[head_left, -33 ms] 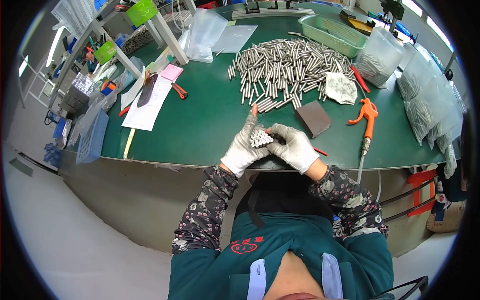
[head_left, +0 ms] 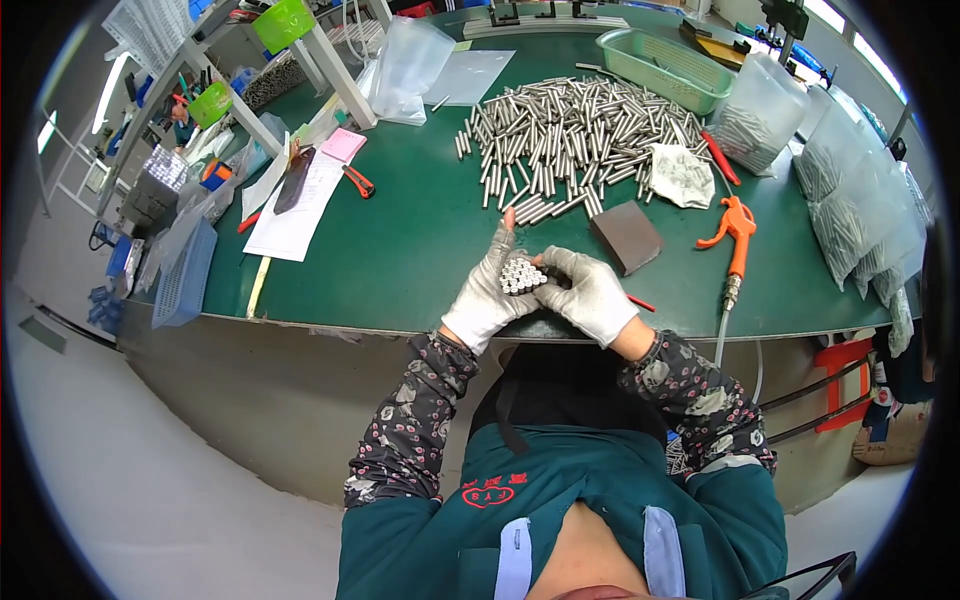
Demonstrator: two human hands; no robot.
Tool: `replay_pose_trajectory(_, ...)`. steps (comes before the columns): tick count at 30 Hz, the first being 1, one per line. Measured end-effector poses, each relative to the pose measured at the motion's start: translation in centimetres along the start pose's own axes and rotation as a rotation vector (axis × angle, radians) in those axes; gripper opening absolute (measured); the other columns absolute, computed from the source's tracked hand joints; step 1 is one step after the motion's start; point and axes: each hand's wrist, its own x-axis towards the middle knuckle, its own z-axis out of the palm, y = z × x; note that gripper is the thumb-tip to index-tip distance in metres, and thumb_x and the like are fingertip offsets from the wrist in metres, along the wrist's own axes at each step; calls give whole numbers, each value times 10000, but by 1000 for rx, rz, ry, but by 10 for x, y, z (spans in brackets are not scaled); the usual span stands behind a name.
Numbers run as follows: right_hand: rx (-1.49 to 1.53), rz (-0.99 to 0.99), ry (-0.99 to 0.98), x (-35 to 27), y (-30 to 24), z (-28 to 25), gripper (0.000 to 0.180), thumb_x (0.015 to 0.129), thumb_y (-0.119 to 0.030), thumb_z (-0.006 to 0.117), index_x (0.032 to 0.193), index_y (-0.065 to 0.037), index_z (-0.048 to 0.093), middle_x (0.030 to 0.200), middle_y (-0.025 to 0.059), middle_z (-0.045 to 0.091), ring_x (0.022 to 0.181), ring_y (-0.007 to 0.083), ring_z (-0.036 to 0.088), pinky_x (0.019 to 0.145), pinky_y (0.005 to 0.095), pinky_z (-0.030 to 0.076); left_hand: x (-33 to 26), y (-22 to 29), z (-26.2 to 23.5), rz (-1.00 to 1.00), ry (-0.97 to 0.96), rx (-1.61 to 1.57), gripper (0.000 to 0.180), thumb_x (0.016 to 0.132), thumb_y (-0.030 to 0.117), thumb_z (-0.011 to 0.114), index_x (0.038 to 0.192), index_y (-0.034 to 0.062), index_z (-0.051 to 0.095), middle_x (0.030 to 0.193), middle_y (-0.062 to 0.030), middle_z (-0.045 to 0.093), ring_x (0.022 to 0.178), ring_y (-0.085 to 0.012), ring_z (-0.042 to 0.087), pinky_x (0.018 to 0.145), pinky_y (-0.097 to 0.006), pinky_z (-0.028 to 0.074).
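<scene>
Just below the big pile of metal rods, left hand and right hand clamp together round a bundle of rods, ends up — best squeezed evenly so ends sit flush.

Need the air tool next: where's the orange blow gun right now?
In the head view the orange blow gun lies on the green table, right of the dark block and of the right hand.

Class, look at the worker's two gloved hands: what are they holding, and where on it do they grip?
A bundle of short metal rods, ends facing up, is cupped between the left hand and right hand, gripped around its sides.
</scene>
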Motion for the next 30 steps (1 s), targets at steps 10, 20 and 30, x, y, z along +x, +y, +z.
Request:
replay_pose_trajectory(10, 44, -13, 33, 4, 10, 3, 265, 701, -121, 608, 953, -46, 577, 761, 165, 582, 725, 310, 577, 663, 358, 456, 3, 8, 2, -124, 20, -46, 1013, 613, 34, 771, 1409, 125, 150, 1159, -42, 495, 880, -85, 514, 774, -211, 446)
replay_pose_trajectory(20, 30, 42, -43, 1, 4, -2, 315, 725, -87, 628, 1023, -7, 565, 781, 111, 578, 681, 147, 557, 665, 263, 459, 2, 15, 0, -118, -18, -32, 998, 598, 31, 769, 1403, 119, 186, 1184, -11, 476, 910, -82, 493, 807, -216, 429)
replay_pose_trajectory(30, 31, 47, -40, 3, 6, -2, 326, 721, -95, 627, 1032, -18, 567, 724, 73, 548, 650, 128, 520, 642, 261, 450, 4, 16, 0, -167, -23, -39, 967, 606, 27, 760, 1396, 114, 208, 1283, -31, 424, 919, -81, 489, 820, -215, 423)
